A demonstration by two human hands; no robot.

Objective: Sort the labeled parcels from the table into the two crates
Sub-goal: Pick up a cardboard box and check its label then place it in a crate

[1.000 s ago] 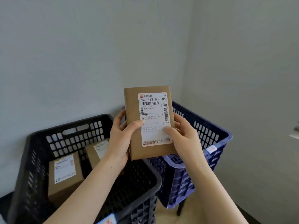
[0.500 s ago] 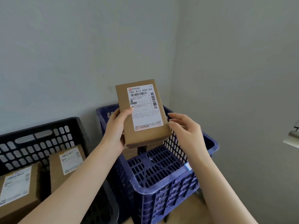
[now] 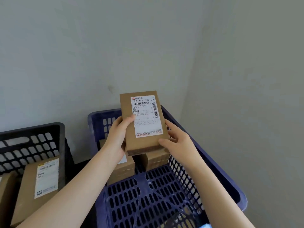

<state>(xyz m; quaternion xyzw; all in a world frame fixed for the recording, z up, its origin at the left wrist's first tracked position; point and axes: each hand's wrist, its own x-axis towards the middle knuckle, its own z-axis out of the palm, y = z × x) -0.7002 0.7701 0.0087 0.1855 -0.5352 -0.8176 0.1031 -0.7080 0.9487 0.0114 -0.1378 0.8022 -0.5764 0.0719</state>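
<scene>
Grey wall; parcel label reads 780 A13 B00 B4.

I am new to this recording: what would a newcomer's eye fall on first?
A brown labelled parcel, held up by the left hand and the right hand, stands out in the middle, above the blue crate. That crate holds stacked boxes at its far end; the black crate at left holds labelled boxes too.
</scene>
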